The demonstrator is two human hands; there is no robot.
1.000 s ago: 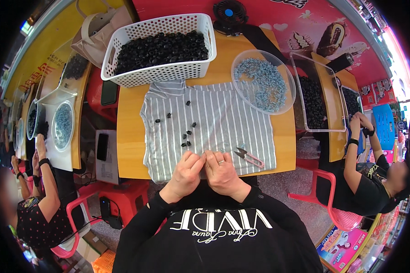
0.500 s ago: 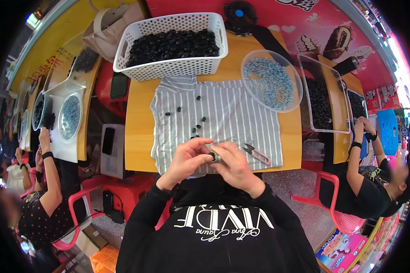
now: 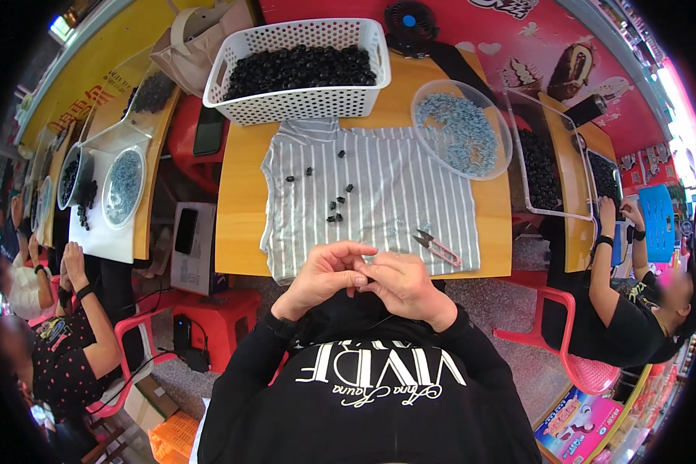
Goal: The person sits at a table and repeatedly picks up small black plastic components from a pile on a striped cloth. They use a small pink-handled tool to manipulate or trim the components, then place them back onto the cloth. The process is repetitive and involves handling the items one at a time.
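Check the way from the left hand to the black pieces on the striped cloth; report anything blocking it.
Nothing visible blocks it: only striped cloth shows between the left hand and the nearest black pieces. The scissors lie off to the right.

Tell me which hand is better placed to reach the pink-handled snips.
Likely the right hand: the snips lie on the striped cloth just beyond it, slightly to its right; the left hand sits farther away.
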